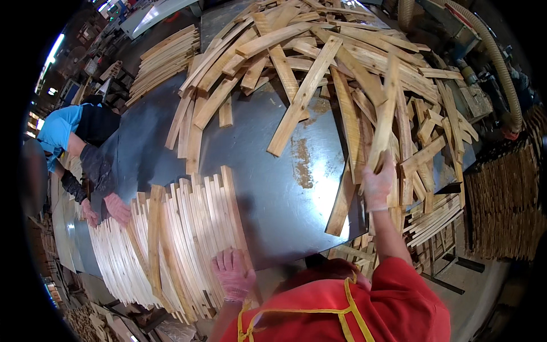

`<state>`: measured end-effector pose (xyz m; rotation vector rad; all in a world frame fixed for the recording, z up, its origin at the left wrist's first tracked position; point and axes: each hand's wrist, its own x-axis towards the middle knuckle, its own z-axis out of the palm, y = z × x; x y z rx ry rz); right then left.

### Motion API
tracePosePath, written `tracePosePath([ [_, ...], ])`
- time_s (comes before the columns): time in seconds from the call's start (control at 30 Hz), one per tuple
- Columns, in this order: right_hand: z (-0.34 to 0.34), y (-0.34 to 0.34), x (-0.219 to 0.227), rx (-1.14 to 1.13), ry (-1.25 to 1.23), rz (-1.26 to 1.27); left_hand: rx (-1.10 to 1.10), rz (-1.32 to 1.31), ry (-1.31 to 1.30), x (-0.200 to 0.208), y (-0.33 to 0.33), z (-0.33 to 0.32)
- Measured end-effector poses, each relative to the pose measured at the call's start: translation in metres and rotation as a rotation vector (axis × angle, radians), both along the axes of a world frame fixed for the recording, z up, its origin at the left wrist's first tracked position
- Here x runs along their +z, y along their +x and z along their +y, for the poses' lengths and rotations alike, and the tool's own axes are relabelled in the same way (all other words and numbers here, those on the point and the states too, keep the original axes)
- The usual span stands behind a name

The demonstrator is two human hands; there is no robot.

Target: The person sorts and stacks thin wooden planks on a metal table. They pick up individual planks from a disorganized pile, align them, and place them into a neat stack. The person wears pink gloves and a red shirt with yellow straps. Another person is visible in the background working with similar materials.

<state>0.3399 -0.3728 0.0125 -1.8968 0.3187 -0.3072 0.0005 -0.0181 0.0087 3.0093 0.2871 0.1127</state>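
My right hand point(378, 183), in a pinkish work glove, is closed round the near end of a long wooden board point(387, 108). That board slants up and away over the loose pile at the right. My left hand point(233, 275), gloved the same way, lies with fingers stretched against the right end of a row of boards point(196, 228) standing on edge, side by side. Across the top of that row lie a few loose boards point(154, 233). Between the row and the pile stretches the dark, shiny metal tabletop point(268, 211).
A big heap of loose boards point(290, 62) covers the far side and right. At the left, a co-worker in a blue shirt point(60, 128) has gloved hands on the row's far end. Stacked boards point(507, 199) stand at right, below a ribbed hose point(501, 74).
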Motion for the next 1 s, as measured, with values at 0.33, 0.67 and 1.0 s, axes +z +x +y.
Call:
tracePosePath([
  [0.33, 0.122, -0.203, -0.061, 0.540, 0.248, 0.431, -0.065, -0.102, -0.006, 0.021, 0.004, -0.003],
  [0.67, 0.160, -0.227, -0.079, 1.456, -0.152, 0.206, 0.020, -0.031, 0.032, -0.027, 0.004, -0.007],
  [1.0, -0.144, 0.049, 0.012, -0.409, -0.307, 0.493, 0.019, 0.025, 0.104, -0.030, 0.003, -0.006],
])
